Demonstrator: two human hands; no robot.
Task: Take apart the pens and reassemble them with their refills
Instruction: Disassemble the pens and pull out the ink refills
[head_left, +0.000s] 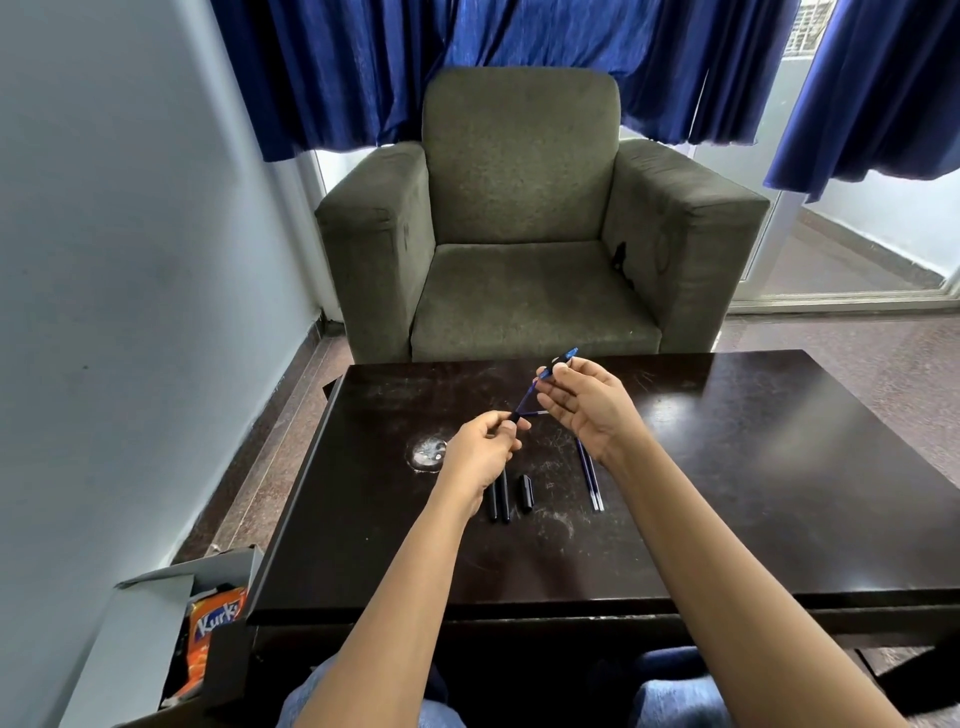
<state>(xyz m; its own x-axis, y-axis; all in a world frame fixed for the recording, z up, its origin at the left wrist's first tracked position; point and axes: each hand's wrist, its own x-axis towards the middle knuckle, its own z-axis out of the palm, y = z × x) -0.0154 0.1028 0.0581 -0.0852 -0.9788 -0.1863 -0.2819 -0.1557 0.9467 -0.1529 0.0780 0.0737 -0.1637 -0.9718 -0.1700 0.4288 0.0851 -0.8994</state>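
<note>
A slim blue translucent pen barrel (558, 360) is pinched between thumb and forefinger of the right hand (587, 410), above the far part of the scuffed, glossy dark table (753, 467). Its black tip piece (514, 417) is pinched by the left hand (480, 454). 2 thin blue refills (592, 483) lie beneath the right wrist.

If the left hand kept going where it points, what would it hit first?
Probably the right hand, pinching a blue see-through plastic pen barrel. The left hand, pinching a black pen tip, aims right and away toward it; depth is unclear.
</note>
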